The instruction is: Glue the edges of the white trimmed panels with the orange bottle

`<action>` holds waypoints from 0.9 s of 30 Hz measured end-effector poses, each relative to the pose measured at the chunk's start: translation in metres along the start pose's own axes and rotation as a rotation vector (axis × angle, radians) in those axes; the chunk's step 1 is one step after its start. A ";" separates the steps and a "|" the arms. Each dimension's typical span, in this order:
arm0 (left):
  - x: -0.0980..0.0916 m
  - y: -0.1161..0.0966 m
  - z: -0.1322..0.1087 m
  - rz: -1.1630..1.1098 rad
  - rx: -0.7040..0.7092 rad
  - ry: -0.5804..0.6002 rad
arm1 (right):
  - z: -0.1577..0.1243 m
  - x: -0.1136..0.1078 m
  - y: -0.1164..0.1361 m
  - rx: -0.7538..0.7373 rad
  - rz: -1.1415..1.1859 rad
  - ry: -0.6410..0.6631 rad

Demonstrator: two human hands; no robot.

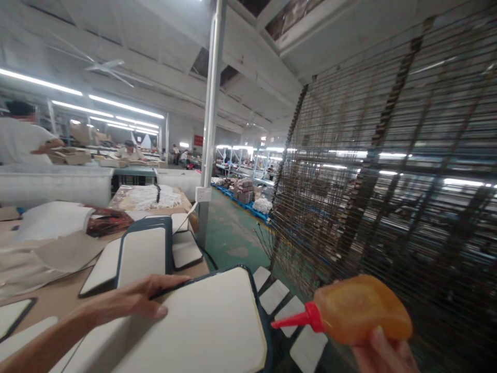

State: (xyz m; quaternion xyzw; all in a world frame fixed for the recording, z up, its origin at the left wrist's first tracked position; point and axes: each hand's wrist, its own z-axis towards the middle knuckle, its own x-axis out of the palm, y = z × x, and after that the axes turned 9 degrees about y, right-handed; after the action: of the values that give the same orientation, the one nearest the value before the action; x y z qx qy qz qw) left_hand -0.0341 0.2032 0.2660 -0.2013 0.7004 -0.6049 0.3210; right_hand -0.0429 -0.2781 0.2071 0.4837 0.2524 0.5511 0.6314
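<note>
A squeeze bottle of amber liquid point(361, 311) with a red nozzle is gripped from below by my right hand point(382, 349). Its nozzle points left, with the tip beside the edge of a white panel point(209, 321) that has rounded corners and a dark blue border. My left hand point(149, 298) holds this panel at its far edge, thumb on the white face and fingers along the border. Behind it stands a stack of similar dark-edged panels point(143, 248), with another panel point(186, 248) to its right.
White cloth pieces point(54, 223) cover the table's left side. A metal post point(212, 114) rises beyond the panels. On the right a tall wire rack point(368, 129) stands close, with several pale panels point(279, 305) low beside it. People point(23, 140) work farther back.
</note>
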 end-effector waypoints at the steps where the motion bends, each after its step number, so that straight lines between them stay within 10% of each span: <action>1: 0.003 -0.006 0.000 -0.014 0.001 0.025 | 0.001 0.000 0.002 -0.013 -0.023 0.009; 16: 0.014 -0.040 0.000 -0.044 -0.061 0.137 | -0.004 0.042 0.035 0.114 0.148 0.351; 27: 0.003 -0.021 -0.004 -0.065 -0.026 0.141 | -0.010 0.045 0.045 0.100 0.222 0.480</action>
State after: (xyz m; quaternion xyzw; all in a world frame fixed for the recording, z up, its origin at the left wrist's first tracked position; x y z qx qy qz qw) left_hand -0.0407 0.2001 0.2860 -0.1849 0.7223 -0.6184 0.2483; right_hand -0.0600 -0.2353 0.2528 0.3945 0.3673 0.7025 0.4647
